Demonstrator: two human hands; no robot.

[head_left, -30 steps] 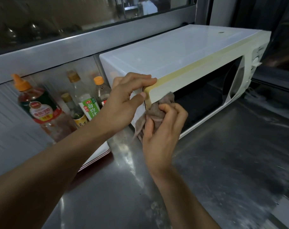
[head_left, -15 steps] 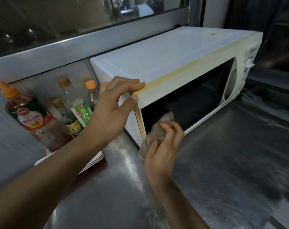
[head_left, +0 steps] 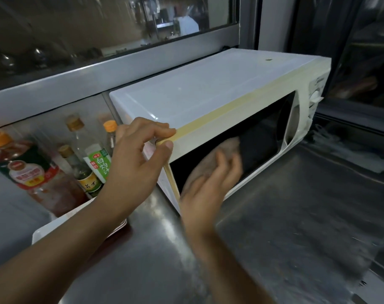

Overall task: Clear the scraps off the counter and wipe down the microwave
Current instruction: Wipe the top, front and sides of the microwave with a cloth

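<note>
The right hand, fingers spread flat, pressed the brownish cloth against the microwave door glass, having slid rightward from the door's left edge. The left hand still pinched the top front corner, steadying it on the steel counter. Wiping seemed underway.

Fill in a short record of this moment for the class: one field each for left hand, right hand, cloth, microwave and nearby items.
left hand: pinches the microwave's top front corner
right hand: presses the cloth, fingers fairly straight, blurred
cloth: brownish, flat against the dark door window
microwave: white, on a steel counter
nearby items: sauce bottles in a white tray, left of the microwave
</note>
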